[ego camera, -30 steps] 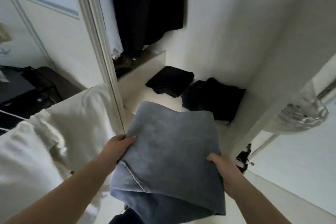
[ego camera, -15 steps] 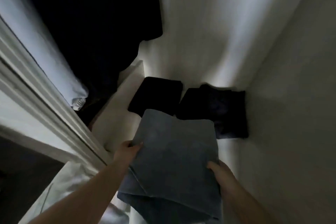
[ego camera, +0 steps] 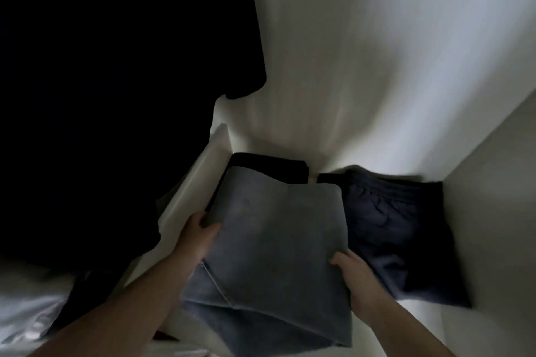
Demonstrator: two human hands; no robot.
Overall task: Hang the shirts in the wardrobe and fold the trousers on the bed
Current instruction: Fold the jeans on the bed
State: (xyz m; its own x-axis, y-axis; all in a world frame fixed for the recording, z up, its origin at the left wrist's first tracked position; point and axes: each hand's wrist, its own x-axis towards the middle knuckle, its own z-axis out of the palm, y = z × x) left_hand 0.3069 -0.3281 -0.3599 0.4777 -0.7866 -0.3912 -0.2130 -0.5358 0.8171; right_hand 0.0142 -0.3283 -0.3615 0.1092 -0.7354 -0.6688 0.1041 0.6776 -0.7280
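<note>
Though dim, trousers point(ego camera: 272, 255) (folded) in hands point(ego camera: 275, 252).

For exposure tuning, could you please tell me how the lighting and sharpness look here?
Head view: dim overall; hanging dark clothes are crushed to featureless black, the folded grey trousers stay readable, and the right hand and white wardrobe wall show motion smear.

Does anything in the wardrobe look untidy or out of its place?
Nothing is spilled or damaged. Only the dark folded garment on the right lies rumpled, less neat than the black pile beside it. Both hands hold the grey folded trousers level.
</note>
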